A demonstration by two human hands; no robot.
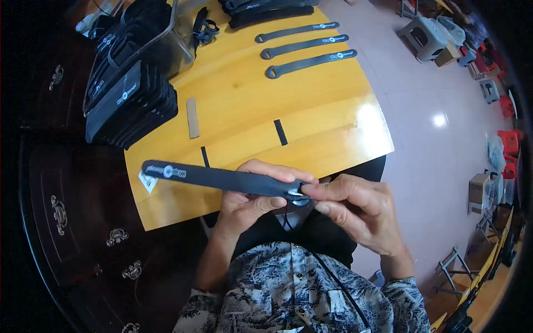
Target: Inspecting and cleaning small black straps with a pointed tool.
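Observation:
A long black strap [222, 180] with pale print near its rounded far end crosses in front of me, over the table's near edge. My left hand [243, 210] is closed around it close to its right end, thumb below and fingers above. There, a small shiny silver piece [295, 192] shows at the strap's tip. The thumb and forefinger of my right hand [363, 208] pinch this end; exactly what lies between them is hidden. A white tag [147, 182] peeks out beneath the strap's left end.
Three similar straps with holed round ends, the closest a grey-black strap [311, 64], lie on the yellow table [239, 111]. Nearby are a tan strip [192, 118] and short black strips [280, 132]. Stacked black pieces [130, 105] and a clear bin [180, 50] stand left.

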